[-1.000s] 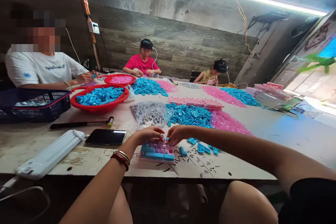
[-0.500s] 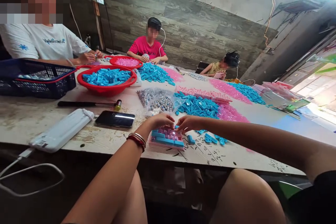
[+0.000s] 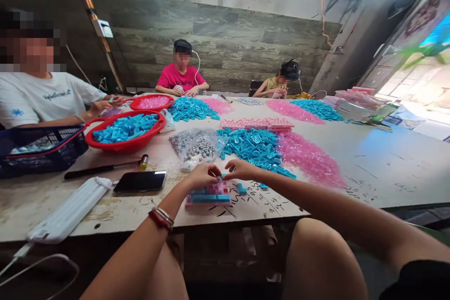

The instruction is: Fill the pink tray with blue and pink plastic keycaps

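Left hand (image 3: 203, 176) and right hand (image 3: 241, 169) nearly meet over the tray (image 3: 207, 205), fingers curled (whether grasping anything, I cannot tell).

Left hand (image 3: 204, 176): over the pink tray (image 3: 192, 205), below frame centre
Right hand (image 3: 241, 170): fingers near the left's
Blue pieces (image 3: 250, 147): heaped on the bench (image 3: 372, 164), mid-frame
Phone (image 3: 140, 182): lower left, near the hammer (image 3: 105, 168)

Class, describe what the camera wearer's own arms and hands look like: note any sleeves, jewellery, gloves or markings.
The left hand and right hand are both without gloves. A dark red band and a pale, shiny bangle circle the left wrist; no jewellery shows on the right. A black sleeve shows on the right arm, none on the left.
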### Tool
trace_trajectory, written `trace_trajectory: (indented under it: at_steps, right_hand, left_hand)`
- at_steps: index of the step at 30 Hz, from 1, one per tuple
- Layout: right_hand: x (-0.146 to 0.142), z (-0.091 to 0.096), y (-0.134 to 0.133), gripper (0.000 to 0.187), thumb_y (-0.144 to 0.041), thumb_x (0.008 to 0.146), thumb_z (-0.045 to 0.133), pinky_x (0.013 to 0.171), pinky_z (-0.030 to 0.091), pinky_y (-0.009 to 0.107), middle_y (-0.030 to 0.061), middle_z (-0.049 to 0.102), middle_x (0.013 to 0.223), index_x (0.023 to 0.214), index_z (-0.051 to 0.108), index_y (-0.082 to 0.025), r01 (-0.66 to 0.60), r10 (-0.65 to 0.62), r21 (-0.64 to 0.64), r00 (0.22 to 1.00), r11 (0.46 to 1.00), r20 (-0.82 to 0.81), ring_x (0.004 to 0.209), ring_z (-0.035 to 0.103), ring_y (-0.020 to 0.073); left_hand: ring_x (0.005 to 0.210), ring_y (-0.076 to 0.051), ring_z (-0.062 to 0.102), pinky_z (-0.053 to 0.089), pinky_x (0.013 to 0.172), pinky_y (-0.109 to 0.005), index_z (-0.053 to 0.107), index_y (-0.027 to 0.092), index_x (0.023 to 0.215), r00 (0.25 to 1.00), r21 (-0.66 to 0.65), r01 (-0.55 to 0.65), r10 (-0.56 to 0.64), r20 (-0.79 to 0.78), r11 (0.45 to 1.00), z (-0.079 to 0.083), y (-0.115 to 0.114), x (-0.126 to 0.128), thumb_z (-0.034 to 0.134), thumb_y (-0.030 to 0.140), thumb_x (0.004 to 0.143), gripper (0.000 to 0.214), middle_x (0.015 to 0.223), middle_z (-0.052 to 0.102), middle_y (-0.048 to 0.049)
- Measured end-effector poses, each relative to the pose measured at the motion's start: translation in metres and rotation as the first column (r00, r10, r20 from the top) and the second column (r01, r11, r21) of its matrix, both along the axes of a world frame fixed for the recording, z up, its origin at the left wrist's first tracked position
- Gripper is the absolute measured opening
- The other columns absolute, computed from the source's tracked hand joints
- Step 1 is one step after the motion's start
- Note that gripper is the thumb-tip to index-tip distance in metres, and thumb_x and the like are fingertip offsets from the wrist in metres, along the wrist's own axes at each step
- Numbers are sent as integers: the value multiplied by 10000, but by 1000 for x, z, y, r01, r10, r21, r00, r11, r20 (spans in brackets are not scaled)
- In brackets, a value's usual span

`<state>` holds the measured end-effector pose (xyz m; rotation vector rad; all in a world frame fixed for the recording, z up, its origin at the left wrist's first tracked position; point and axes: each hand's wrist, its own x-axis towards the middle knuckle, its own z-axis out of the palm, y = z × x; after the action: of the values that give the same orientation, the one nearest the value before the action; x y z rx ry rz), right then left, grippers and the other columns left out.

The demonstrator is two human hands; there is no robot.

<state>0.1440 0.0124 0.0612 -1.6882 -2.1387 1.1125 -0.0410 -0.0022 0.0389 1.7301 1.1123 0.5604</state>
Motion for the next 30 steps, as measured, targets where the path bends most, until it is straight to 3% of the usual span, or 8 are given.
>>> trace_trajectory:
  at_steps: [3, 7, 10, 13, 18, 24, 30]
  right_hand:
    - [33, 0, -24, 243, -171, 752, 643, 883, 420, 359, 87, 618, 1027, 994, 631, -150, -2, 7, 206, 1000, 979, -22, 951, 555, 203]
    - [66, -8, -42, 360, 0, 755, 525, 950, 400, 368, 73, 584, 1165, 1030, 640, -202, -303, 317, 400, 948, 865, 32, 1087, 523, 194]
    - [72, -15, -43, 468, 36, 759, 481, 1004, 367, 374, 46, 510, 1306, 1094, 631, -254, -450, 451, 413, 887, 791, 103, 1201, 450, 192]
    - [68, -19, -41, 511, 47, 744, 487, 995, 376, 379, 28, 495, 1333, 1109, 630, -281, -535, 506, 386, 843, 752, 183, 1206, 448, 206]
    - [63, -25, -36, 264, -96, 822, 544, 912, 414, 313, 50, 647, 1079, 994, 685, -238, -602, 566, 394, 796, 695, 217, 1023, 561, 191]
    - [62, -26, -29, 249, -266, 746, 652, 663, 438, 259, 49, 658, 942, 993, 676, -257, -502, 397, 405, 861, 764, 318, 813, 613, 196]
    - [65, -28, -21, 252, -356, 789, 611, 591, 398, 243, 27, 675, 724, 1007, 671, -245, -462, 356, 358, 876, 811, 325, 679, 601, 177]
  left_hand:
    - [637, -159, 564, 417, 577, -241, 648, 134, 747, 994, 143, 7, 9, -113, 990, 3, -10, 13, 542, 44, 565, 229, 659, 618, -10]
    - [641, -154, 556, 411, 603, -243, 687, 155, 795, 978, 285, 64, -3, -208, 956, 6, -19, 23, 525, 41, 588, 286, 697, 622, -18]
    - [645, -142, 555, 419, 619, -233, 699, 169, 783, 952, 369, 154, -38, -303, 917, 7, -21, 25, 516, 51, 614, 276, 710, 623, -20]
    - [670, -145, 566, 436, 620, -231, 672, 149, 788, 951, 351, 129, -16, -308, 928, 7, -22, 27, 505, 51, 616, 259, 738, 624, -28]
    - [706, -147, 574, 452, 643, -233, 619, 141, 795, 967, 298, 56, 22, -254, 953, 5, -26, 32, 495, 39, 607, 248, 802, 623, -36]
    - [758, -154, 554, 433, 661, -227, 676, 170, 809, 964, 381, 112, -8, -265, 918, 4, -29, 33, 473, 26, 591, 331, 829, 596, -38]
    - [728, -150, 549, 403, 655, -227, 661, 168, 719, 943, 373, 148, -17, -331, 916, 5, -32, 34, 519, 69, 641, 189, 747, 617, -15]
